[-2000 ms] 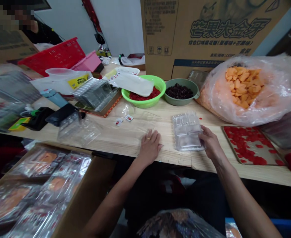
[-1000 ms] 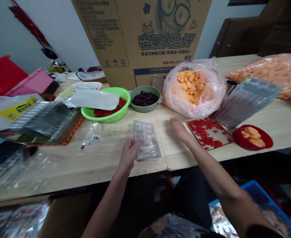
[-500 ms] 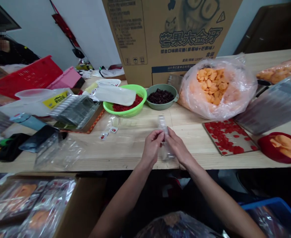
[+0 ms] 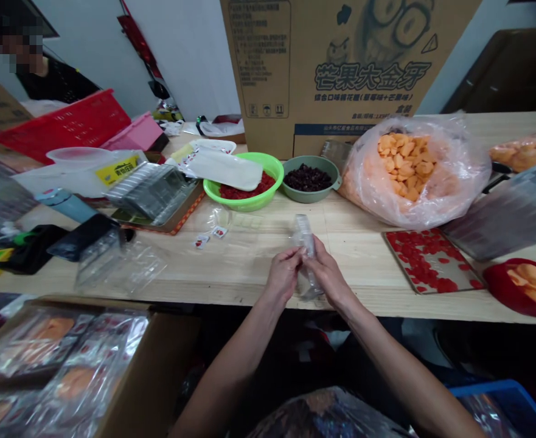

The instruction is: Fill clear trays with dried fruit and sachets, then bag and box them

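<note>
Both my hands hold a narrow clear plastic tray point(image 4: 305, 234), turned up on its edge above the near part of the wooden table. My left hand point(image 4: 283, 272) pinches its near-left side with thumb and forefinger. On the other side my right hand point(image 4: 328, 271) is wrapped along it, fingertips meeting those of the left. Whatever is inside the tray is hidden by my fingers and glare. To the left, two small white sachets with red marks point(image 4: 219, 232) lie by clear film. Beyond the hands stand a green bowl of red pieces point(image 4: 274, 193) and a grey-green bowl of dark pieces point(image 4: 290, 193).
A plastic bag of orange pieces point(image 4: 459, 173), a tray with red discs point(image 4: 462, 281) and a red bowl point(image 4: 500, 286) stand right. Stacked clear trays point(image 4: 151, 188) lie left. Below left, a carton point(image 4: 162, 347) holds packed bags. A large cardboard box point(image 4: 268, 73) stands behind. A person is at far left.
The view has shifted, so the table things appear farther right. My hands stay on the plastic tray, its face now turned slightly more toward me; the fingers have moved a little.
</note>
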A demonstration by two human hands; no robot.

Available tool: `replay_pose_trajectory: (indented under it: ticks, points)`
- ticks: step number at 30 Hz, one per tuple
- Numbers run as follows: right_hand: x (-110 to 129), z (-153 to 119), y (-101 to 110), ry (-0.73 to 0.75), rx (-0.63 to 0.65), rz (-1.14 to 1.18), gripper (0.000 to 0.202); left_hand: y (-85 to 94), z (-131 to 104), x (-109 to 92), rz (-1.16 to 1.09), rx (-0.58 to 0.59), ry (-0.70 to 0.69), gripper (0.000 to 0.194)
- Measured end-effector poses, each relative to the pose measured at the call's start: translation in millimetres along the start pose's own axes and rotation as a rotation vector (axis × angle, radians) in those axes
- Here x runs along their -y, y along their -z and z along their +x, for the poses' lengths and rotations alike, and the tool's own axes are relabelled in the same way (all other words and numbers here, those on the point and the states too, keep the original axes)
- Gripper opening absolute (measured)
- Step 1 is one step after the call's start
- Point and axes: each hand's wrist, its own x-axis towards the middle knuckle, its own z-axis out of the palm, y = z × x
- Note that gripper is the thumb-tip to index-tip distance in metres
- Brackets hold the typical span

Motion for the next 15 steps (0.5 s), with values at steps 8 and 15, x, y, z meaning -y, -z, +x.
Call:
replay_pose_trajectory:
  ticks: [8, 15]
  points:
    - [-2.7, 6.1, 27.1, -0.130, -0.076, 0.085, 0.094, 9.8, -7.0, -14.0, 0.187, 0.168, -0.104, 0.030]
    - [-4.3, 16.9, 92.9, -0.152, -0.357, 0.078, 0.082, 60.3, 20.9, -55.8, 0.565, 0.201, -0.046, 0.031]
